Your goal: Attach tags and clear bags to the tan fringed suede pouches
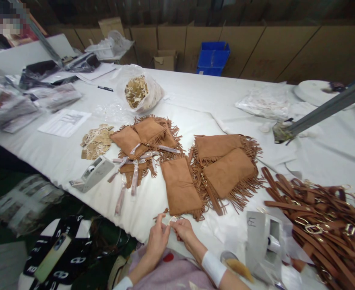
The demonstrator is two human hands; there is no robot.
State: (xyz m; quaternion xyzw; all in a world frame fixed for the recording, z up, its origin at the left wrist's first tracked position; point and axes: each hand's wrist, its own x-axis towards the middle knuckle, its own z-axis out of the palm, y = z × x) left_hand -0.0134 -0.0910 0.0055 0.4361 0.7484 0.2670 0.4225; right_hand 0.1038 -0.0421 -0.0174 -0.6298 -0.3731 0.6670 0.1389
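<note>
Near the front edge of the white table, my left hand (158, 235) and my right hand (182, 230) are close together at the lower corner of a brown fringed pouch (180, 186). A small pale loop (172, 220) is pinched between the fingers of my right hand, and my left fingertips are beside it. What the left fingers hold is too small to make out. More brown fringed pouches (230, 171) lie to the right, and a pile of smaller-looking ones (149, 135) with wrapped straps lies to the left.
A tape dispenser (94, 174) stands left, another (263, 241) right, beside heaped brown straps (325, 229). Tags with strings (97, 141) lie near a plastic bag (141, 90) of tags. A metal pole (328, 108) slants at right. A person (17, 34) is at the far left.
</note>
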